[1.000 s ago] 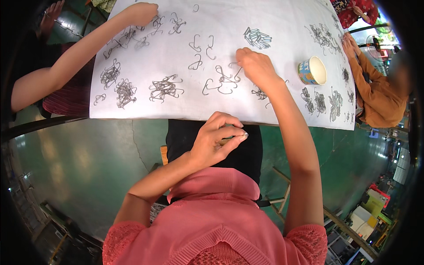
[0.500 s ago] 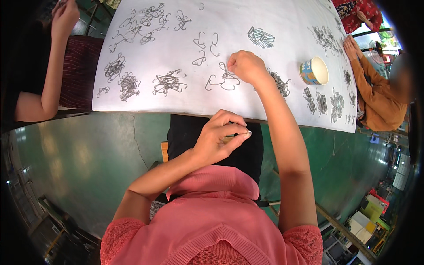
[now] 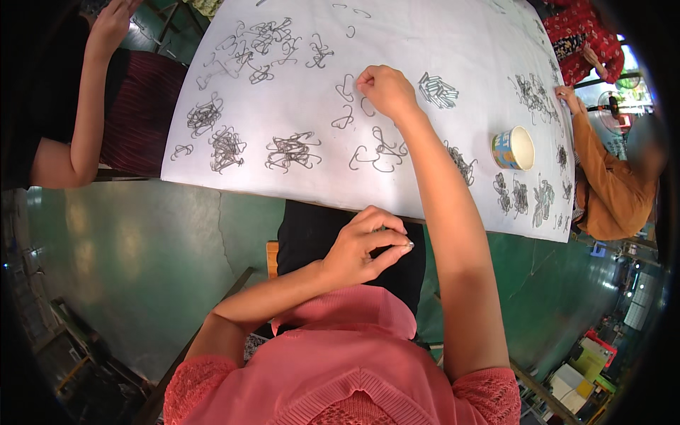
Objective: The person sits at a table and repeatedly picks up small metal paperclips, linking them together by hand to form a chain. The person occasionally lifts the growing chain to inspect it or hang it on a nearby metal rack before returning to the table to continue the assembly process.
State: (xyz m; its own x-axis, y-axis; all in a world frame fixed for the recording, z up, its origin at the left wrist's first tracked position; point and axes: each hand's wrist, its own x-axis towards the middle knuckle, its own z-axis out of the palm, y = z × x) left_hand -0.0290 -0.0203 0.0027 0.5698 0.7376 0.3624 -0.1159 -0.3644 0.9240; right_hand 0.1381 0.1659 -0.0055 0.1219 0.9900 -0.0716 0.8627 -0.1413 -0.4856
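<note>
Over the white table, my right hand (image 3: 387,92) is closed in a pinch with its fingertips down among loose bent wire hooks. One curved hook (image 3: 367,107) lies just under its fingers; whether they grip a wire is hidden. Another hook (image 3: 345,87) sits to the left of the fingertips, and a small group of hooks (image 3: 382,150) lies nearer to me. Above my lap, my left hand (image 3: 365,244) pinches a small shiny metal piece (image 3: 411,245) between thumb and fingers. To the right of my right hand is a pile of short straight metal pieces (image 3: 438,91).
A paper cup (image 3: 513,149) stands on the right of the white table (image 3: 283,188). Piles of wire hooks (image 3: 291,151) lie along the near edge and far left (image 3: 265,35). One person (image 3: 78,134) sits at the left, another (image 3: 613,170) at the right; a red sleeve (image 3: 584,39) shows beyond.
My right hand has moved farther out over the table, away from the nearer group of hooks. My left hand keeps its pinch over my lap. The whole view has shifted slightly.
</note>
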